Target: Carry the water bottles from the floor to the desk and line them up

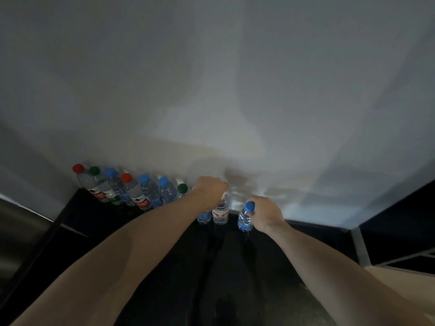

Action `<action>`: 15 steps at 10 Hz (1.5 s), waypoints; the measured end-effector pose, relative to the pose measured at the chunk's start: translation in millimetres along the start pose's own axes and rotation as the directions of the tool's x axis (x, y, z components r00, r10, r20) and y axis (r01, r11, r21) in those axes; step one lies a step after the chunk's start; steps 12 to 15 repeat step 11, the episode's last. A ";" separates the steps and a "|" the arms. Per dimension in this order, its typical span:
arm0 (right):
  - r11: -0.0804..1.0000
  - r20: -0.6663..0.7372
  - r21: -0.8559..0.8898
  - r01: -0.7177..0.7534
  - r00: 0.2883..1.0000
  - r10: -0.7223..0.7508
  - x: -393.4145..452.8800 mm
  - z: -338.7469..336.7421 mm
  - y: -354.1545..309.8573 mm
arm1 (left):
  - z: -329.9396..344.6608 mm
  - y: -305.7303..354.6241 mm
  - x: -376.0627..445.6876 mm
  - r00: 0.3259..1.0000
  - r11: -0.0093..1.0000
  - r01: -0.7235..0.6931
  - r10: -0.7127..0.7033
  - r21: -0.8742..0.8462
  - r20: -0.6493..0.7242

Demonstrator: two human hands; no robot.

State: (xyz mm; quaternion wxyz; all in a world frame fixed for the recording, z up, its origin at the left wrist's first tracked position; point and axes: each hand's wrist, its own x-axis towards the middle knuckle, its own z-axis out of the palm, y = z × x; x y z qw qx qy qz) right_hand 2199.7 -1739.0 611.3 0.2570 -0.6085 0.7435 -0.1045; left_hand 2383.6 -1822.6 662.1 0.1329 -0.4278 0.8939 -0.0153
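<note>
Dark desk (pixel 235 267) against a pale wall (pixel 211 90). Row of capped bottles (pixel 131 189) stands along the wall. Left hand (pixel 209 192) curled over the top of a red-labelled bottle (pixel 220 214), forearm hiding a blue-labelled one behind. Right hand (pixel 266 215) pinches the neck of a blue-capped bottle (pixel 246 218) just beside it
</note>
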 end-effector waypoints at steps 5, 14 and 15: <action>0.998 0.030 -0.045 0.045 0.999 -0.044 15.8 24.7 -18.5 | 12.7 -7.4 -3.2 1.000 1.000 -0.012 0.011 -0.011 -0.007; 0.986 -0.042 0.145 0.082 0.996 -0.076 -34.6 11.9 -40.2 | 4.3 8.9 -51.1 0.986 0.935 0.108 -0.145 -0.338 -0.087; 0.986 -0.042 0.145 0.082 0.996 -0.076 -34.6 11.9 -40.2 | 4.3 8.9 -51.1 0.986 0.935 0.108 -0.145 -0.338 -0.087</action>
